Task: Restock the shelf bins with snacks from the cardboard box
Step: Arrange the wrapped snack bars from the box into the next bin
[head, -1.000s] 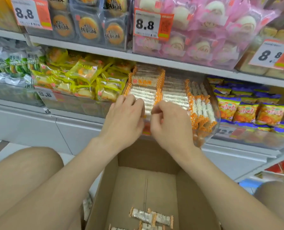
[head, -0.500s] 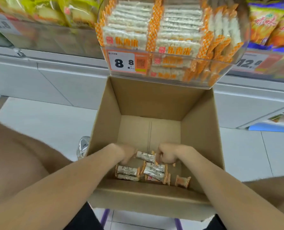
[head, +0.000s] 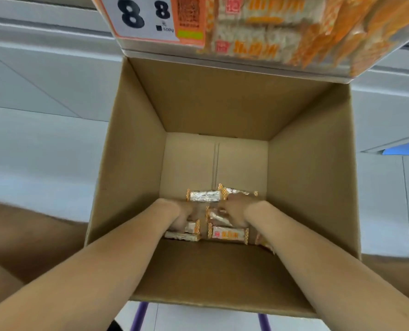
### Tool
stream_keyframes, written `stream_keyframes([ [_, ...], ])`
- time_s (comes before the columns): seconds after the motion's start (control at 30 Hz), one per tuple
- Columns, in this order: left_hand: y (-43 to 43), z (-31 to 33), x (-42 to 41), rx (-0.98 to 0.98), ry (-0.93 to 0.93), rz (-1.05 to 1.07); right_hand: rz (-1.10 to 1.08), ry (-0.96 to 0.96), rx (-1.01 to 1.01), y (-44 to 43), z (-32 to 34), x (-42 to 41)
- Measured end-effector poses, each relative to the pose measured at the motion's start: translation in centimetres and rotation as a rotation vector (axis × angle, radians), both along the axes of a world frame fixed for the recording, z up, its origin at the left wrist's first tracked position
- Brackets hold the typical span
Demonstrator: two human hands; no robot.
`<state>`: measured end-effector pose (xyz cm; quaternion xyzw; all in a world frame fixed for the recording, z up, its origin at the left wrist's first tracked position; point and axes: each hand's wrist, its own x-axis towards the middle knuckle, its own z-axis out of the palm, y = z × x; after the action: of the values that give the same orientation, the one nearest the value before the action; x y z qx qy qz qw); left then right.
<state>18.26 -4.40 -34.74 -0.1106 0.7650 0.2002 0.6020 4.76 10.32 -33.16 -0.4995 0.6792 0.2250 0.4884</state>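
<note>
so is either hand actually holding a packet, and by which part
Cannot tell. The left hand and right hand both lie on snack packets at the bottom of the cardboard box, but blur hides any grip.

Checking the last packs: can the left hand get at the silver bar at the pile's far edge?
Probably yes: the left hand is down inside the cardboard box, beside the silver bar, and nothing covers it.

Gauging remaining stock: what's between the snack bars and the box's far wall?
Head view: only bare box floor, flap seam down its middle. The snack bars cluster at the near end.
</note>
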Motion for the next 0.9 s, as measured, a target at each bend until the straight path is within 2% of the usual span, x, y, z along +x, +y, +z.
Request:
stream_keyframes([
  [0.1,0.1,-0.7,-0.1,0.002,0.016,0.079,-0.086,-0.023,-0.007,0.0,-0.2,-0.1],
  [0.17,0.3,-1.1,0.1,-0.004,-0.015,0.04,-0.1,-0.071,0.029,0.1,-0.3,0.5],
  [0.33,0.8,-0.8,0.5,0.003,-0.026,-0.004,0.04,0.041,-0.063,0.0,-1.1,2.6],
  [0.53,0.1,-0.3,0.6,0.035,-0.024,0.084,-0.256,0.005,-0.014,-0.3,-1.0,-0.5],
  [0.63,-0.6,0.3,0.4,0.028,0.109,0.235,-0.394,0.023,-0.02,-0.6,0.6,-1.8],
  [0.73,-1.5,2.0,-0.2,0.076,0.333,0.424,-0.542,0.017,-0.104,-0.9,2.6,-2.6],
  [0.83,-2.4,5.8,-1.3,0.146,0.571,0.62,-0.77,0.024,-0.274,-0.9,5.8,-4.0],
  [0.9,-3.1,9.1,-2.3,0.161,0.734,0.668,-0.929,0.06,-0.448,-1.0,8.8,-5.2],
])
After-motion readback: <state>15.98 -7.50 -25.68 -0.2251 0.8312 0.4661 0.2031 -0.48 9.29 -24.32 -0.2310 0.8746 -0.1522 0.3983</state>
